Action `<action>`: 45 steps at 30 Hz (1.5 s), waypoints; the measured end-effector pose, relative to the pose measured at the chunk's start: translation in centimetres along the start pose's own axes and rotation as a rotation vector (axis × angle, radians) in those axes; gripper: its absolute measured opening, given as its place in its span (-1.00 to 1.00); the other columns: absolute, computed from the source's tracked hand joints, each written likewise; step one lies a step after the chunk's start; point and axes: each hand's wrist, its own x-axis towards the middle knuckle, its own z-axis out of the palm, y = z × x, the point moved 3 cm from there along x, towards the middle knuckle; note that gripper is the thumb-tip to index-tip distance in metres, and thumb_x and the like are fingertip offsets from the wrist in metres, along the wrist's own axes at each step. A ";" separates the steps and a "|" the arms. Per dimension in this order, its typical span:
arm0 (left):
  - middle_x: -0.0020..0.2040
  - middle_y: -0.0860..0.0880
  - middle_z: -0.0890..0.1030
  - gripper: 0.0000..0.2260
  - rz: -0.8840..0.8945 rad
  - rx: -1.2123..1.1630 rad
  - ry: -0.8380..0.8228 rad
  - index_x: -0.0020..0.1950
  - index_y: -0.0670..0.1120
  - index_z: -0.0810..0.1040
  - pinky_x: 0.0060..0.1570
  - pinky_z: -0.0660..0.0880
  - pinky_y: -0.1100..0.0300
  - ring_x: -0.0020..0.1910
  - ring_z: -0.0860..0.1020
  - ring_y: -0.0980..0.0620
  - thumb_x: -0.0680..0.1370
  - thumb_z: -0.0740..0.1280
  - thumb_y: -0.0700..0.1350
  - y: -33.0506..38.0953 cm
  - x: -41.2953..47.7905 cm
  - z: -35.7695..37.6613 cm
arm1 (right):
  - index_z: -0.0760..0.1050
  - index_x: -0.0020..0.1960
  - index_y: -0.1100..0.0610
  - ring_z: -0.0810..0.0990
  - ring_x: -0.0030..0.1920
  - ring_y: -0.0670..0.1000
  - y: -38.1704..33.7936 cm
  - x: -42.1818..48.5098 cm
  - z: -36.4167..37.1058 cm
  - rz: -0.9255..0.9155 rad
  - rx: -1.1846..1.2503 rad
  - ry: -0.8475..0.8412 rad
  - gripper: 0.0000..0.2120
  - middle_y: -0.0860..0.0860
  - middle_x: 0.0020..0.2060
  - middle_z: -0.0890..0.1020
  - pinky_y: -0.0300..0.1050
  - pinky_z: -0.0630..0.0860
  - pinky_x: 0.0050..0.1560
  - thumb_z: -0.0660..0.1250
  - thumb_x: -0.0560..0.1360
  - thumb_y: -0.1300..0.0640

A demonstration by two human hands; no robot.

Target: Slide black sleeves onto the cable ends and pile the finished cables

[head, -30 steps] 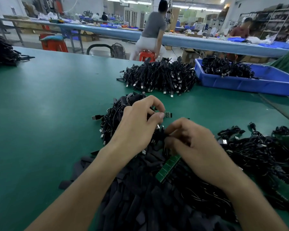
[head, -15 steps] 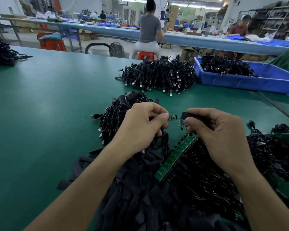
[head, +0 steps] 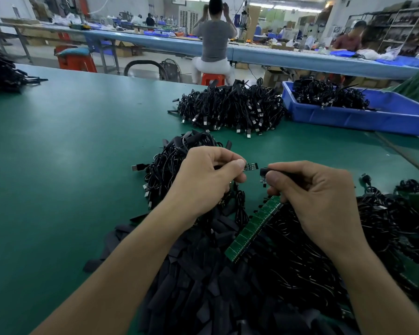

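Green bench top [head: 58, 165], busy workshop behind. Left hand [head: 203, 184]: thumb and forefinger pinched on cable end [head: 251, 166], its bare tip poking out past the fingertips. Right hand [head: 312, 197]: fingers clamped on black sleeve [head: 264, 170], its mouth just beside that tip (contact unclear). Cable pile [head: 165, 165] lies beyond the left knuckles, and loose sleeves [head: 203, 274] under both wrists.
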 end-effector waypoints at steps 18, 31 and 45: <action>-0.33 0.01 0.66 -0.91 -0.087 -0.110 -0.129 -0.04 -0.15 0.65 -0.49 0.35 0.34 -0.49 0.36 0.17 0.61 0.37 -0.16 -0.3 0.0 0.2 | 0.67 0.01 -0.08 0.70 -0.28 -0.09 0.1 0.0 -0.3 0.033 0.073 -0.159 -0.75 -0.10 -0.23 0.73 -0.35 0.55 -0.27 0.47 0.33 -0.06; -0.30 0.03 0.69 -0.81 -0.042 -0.018 -0.247 0.06 -0.07 0.54 -0.43 0.47 0.31 -0.43 0.53 0.16 0.53 0.48 -0.08 -0.4 0.0 0.4 | 0.69 -0.03 -0.01 0.68 -0.31 -0.04 0.3 -0.2 0.3 0.000 0.101 -0.223 -0.86 -0.03 -0.27 0.73 -0.26 0.58 -0.28 0.47 0.42 0.06; -0.25 0.00 0.68 -0.92 0.229 0.114 -0.040 -0.07 -0.02 0.63 -0.18 0.65 0.08 -0.32 0.66 0.03 0.52 0.49 -0.18 -0.6 0.2 0.0 | 0.69 -0.06 0.06 0.68 -0.35 -0.03 1.4 0.0 0.1 0.066 0.182 -0.065 -0.89 0.03 -0.30 0.72 -0.30 0.56 -0.32 0.49 0.46 0.24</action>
